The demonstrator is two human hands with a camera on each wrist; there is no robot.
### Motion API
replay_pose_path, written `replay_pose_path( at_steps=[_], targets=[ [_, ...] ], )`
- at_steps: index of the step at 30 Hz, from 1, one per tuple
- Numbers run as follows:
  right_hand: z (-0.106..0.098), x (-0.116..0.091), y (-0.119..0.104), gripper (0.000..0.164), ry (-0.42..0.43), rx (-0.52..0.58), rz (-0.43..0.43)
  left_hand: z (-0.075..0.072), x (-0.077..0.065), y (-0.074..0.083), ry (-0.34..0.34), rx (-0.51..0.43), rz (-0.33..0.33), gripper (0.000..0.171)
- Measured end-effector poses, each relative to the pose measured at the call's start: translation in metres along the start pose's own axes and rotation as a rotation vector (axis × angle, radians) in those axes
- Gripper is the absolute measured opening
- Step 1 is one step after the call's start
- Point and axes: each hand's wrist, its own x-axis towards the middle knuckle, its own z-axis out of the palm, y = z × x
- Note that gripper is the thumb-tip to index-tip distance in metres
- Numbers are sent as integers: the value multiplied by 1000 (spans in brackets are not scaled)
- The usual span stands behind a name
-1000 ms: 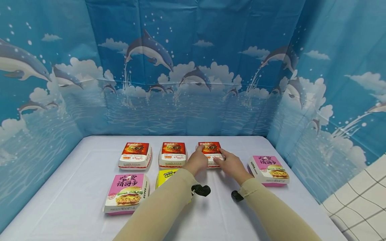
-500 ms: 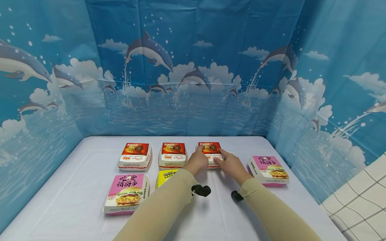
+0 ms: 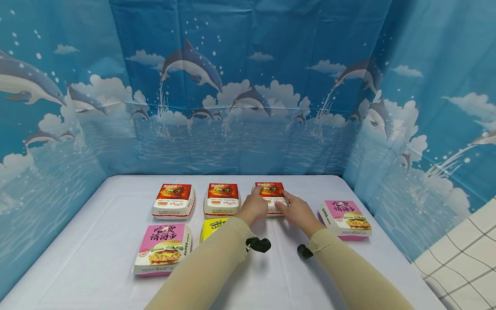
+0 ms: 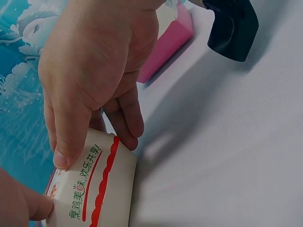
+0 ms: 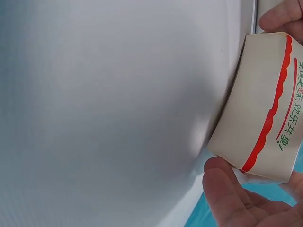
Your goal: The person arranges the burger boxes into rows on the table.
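Observation:
A red and white burger box (image 3: 270,190) rests at the back of the white table, to the right of two similar boxes. My left hand (image 3: 253,207) grips its left side, and my right hand (image 3: 299,212) holds the right side. In the left wrist view, the left thumb lies on the top edge of the burger box (image 4: 111,182), with fingers down the side. From the right wrist, the front of the burger box (image 5: 258,99) shows between the right hand (image 5: 246,201) and the fingertips of the left. The far side of the box is hidden.
Two red burger boxes (image 3: 174,200) stand left in the back row. In front are a pink burger box (image 3: 162,249) and a yellow box (image 3: 212,227), partly behind my left sleeve. Another pink box (image 3: 346,219) sits at right. A dolphin curtain (image 3: 248,146) encloses the table (image 3: 89,258).

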Motion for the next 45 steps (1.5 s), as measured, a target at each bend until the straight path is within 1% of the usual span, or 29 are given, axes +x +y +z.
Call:
replay_pose_path(
  at_steps=[5,9,14,17,20,25,29,34,38,42,45],
  targets=[
    [-2,-3,-1,74,2,-18,-19,1,1,1,6,-3,-7,72],
    [-4,-4,-1,75,-6,-10,-1,0,1,2,21,-12,-13,69],
    [-7,-6,-1,75,1,-21,-11,0,0,3,18,-38,-7,63],
    [-8,-7,0,75,8,-31,-9,0,-1,4,19,-33,-1,60],
    [-9,-7,0,75,16,-46,-13,0,-3,6,32,-9,8,58],
    [-12,-9,-2,72,54,-70,-47,1,-10,11,70,59,38,56],
    [-17,-11,-5,70,103,-89,-77,2,-12,13,99,114,77,58],
    [-28,-16,-7,67,164,-127,-110,4,-11,17,133,230,151,61],
    [-39,-20,-6,66,191,-156,-128,8,-11,21,144,324,190,66],
    [-53,-25,-4,68,191,-169,-109,13,-13,26,137,397,208,72],
    [-65,-28,-1,71,176,-171,-59,16,-15,30,140,441,219,78]
  ],
)
